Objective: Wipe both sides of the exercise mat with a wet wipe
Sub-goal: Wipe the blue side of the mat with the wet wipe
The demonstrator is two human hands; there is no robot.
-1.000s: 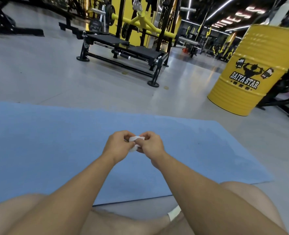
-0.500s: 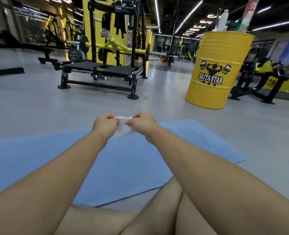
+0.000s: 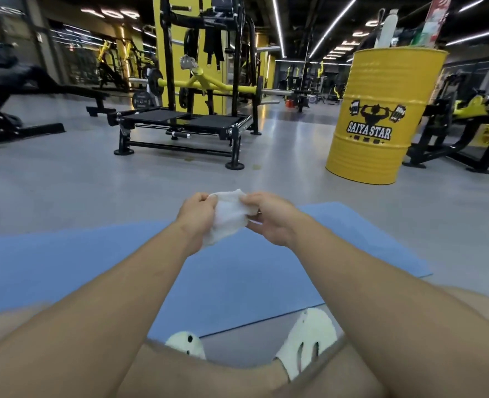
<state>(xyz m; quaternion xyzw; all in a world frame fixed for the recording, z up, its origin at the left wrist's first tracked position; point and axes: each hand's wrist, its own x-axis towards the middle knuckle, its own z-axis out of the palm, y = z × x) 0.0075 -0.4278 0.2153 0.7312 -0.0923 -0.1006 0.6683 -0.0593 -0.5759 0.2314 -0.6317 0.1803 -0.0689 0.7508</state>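
A white wet wipe (image 3: 228, 222) is held up between both hands, in the air above the far part of the blue exercise mat (image 3: 65, 271). The wipe is partly opened. It looks crumpled and soft, it is wider at the top, and a loose fold hangs down toward the left wrist. Its upper left part is pinched by the curled fingers of the left hand (image 3: 195, 218), and its right edge is grasped by the curled fingers of the right hand (image 3: 272, 222).

The mat is spread flat on the grey floor (image 3: 79, 179), and its surface is plain and smooth. Two white shoes (image 3: 309, 337) are seen at its near edge. Beyond the mat, a yellow drum (image 3: 381, 116) marked SAIYA STAR stands on the right. A black and yellow weight rack (image 3: 185, 122) is placed further back.
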